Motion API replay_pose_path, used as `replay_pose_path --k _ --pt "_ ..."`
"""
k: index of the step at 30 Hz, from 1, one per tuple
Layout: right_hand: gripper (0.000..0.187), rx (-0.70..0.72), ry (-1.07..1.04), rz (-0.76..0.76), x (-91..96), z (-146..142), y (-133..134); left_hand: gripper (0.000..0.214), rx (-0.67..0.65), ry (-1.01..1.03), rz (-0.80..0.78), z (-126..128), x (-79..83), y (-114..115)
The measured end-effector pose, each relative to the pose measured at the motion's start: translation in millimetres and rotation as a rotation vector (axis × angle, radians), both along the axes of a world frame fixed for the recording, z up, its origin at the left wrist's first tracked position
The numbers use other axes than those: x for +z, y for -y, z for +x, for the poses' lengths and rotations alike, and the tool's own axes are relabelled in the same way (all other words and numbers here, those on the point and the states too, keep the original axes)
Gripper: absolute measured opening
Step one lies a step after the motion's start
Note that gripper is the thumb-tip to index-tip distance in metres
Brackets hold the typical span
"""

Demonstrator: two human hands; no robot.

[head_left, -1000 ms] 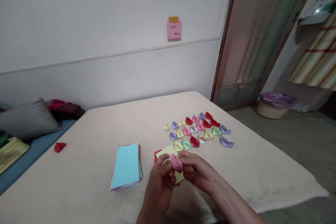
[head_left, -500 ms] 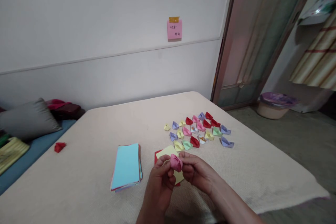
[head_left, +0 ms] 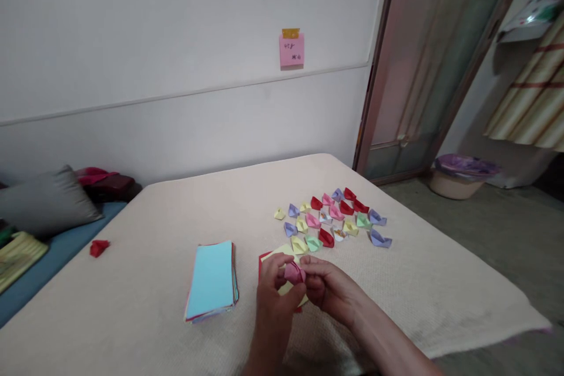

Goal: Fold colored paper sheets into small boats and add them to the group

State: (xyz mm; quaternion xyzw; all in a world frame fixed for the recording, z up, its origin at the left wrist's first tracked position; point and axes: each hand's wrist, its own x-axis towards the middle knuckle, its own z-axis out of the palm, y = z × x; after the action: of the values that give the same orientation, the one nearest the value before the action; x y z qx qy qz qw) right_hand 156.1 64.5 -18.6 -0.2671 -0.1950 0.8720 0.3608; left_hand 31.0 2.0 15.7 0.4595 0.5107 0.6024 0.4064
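Head view | pink folded paper (head_left: 291, 273) at lower centre, partly covered by fingers, folds hard to make out | left hand (head_left: 277, 291) curled around it, right hand (head_left: 326, 284) pinching its right edge; forearms cut off below | yellow sheet (head_left: 288, 249) beneath, largely hidden | creased paper boats (head_left: 326, 238), right of centre | blue-topped paper stack (head_left: 212, 277), lower left of centre

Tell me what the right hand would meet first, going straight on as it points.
The right hand would first press into the pink paper at its fingertips; beyond that, probably the left hand, though depth is unclear.
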Motion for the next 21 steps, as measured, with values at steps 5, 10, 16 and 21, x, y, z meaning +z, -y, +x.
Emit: replay_pose_path --k 5,10,16,21 --pt "0.023 -0.022 0.004 -0.038 3.3 0.3 1.6 0.013 0.031 -0.171 0.085 -0.1 -1.0 3.0" --pt "0.023 -0.021 0.003 -0.044 4.4 0.2 1.9 0.009 0.067 -0.248 0.104 -0.8 0.5 4.0" --pt "0.023 -0.016 0.04 -0.043 8.8 -1.0 4.5 0.009 0.135 -0.415 0.147 1.1 -0.6 4.9" --pt "0.024 -0.01 0.052 -0.043 8.0 -1.2 4.2 0.012 0.147 -0.495 0.166 -0.5 -3.9 3.4"
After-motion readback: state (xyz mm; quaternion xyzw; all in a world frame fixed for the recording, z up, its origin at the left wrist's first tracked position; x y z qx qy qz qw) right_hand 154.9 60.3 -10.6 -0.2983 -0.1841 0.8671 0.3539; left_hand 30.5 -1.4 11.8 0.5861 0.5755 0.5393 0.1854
